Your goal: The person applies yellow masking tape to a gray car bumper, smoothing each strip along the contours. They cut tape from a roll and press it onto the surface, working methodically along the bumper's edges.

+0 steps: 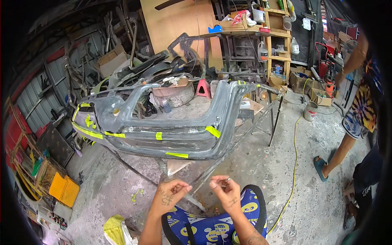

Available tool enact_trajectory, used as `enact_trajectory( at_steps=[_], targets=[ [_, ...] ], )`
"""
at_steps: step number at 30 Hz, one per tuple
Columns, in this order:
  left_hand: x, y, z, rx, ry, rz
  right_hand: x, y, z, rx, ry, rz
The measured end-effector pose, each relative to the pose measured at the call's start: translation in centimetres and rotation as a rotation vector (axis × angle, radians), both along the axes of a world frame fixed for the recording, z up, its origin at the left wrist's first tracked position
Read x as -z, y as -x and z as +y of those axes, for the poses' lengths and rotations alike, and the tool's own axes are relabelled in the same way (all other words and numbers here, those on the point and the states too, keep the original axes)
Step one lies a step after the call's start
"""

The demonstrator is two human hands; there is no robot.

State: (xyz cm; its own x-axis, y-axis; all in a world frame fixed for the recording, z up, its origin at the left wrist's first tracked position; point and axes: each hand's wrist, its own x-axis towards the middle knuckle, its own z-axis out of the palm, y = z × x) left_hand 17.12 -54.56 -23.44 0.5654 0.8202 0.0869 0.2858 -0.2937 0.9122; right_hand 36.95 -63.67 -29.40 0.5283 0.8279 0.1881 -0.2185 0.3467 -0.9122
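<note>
In front of my lap, my left hand (171, 195) is closed, thumb and forefinger pinched together. Level with it and a short gap to the right, my right hand (226, 194) is pinched the same way. Whatever lies in either pinch is too small to make out. Beyond both hands, apart from them, a large grey bumper-like car body part (183, 123) rests across a metal stand (250, 130). Bright yellow tape strips (213, 131) stick to its ends and along its near side. Its surface looks sanded, with whitish patches.
Scraps of yellow tape (138, 194) lie on the concrete floor, near a yellow cloth (115, 228). A yellow cable (295, 171) runs along the right. Another person's leg (339, 157) is at the far right, near a paint can (310, 111). Car parts (163, 67) are piled behind.
</note>
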Motion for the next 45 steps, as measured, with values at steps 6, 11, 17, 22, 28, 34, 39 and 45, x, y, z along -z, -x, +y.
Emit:
enact_trajectory(
  at_steps=[6, 11, 17, 22, 28, 34, 39, 45],
  targets=[
    [1.6, -2.1, -1.8, -0.006, 0.049, -0.053, -0.1, 1.0, -0.2, -0.099, 0.065, 0.061],
    [2.3, -3.0, -1.8, 0.010, 0.073, -0.089, -0.2, 0.4, -0.8, -0.137, 0.137, 0.046],
    [2.3, -3.4, -1.6, 0.023, 0.101, -0.127, 0.9, 0.3, -0.7, -0.168, 0.108, 0.088],
    [2.7, -3.1, -1.4, 0.088, -0.095, -0.125, 0.2, -0.3, -1.2, -0.197, 0.180, 0.165],
    [3.6, -3.4, -4.9, 0.007, 0.206, -0.538, -1.3, -0.7, 0.5, -0.123, 0.026, 0.411],
    [4.6, -5.2, -3.6, -0.040, 0.268, -1.024, -2.9, 0.6, 2.4, -0.156, -0.137, 0.657],
    [0.4, -5.7, 0.1, -0.267, -0.156, -1.019, -4.0, -0.9, 3.1, -0.091, -0.079, 0.286],
    [-1.6, -6.7, 3.0, -0.294, -0.404, -0.686, -5.6, -5.1, 7.9, 0.301, -0.200, -0.048]
  ],
)
